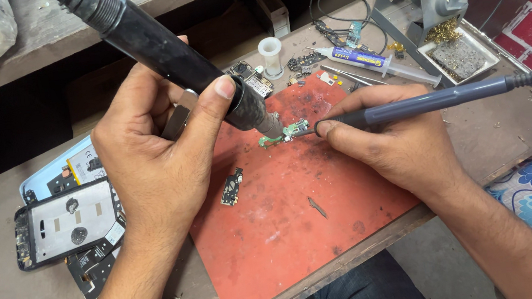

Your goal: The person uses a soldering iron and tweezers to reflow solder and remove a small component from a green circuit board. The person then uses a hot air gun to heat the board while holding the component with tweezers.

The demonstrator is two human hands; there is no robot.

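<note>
1. The left hand (150, 151) is wrapped tight around a thick black hot-air wand (163, 46), its metal nozzle down over the small green circuit board (284, 133) at the upper edge of the red rubber mat (277, 237).
2. The right hand (395, 143) pinches a slim blue-grey soldering iron (424, 102) (tip touching that board).
3. Beyond the mat's far edge lies a clear syringe with a blue-and-white label (371, 60).
</note>
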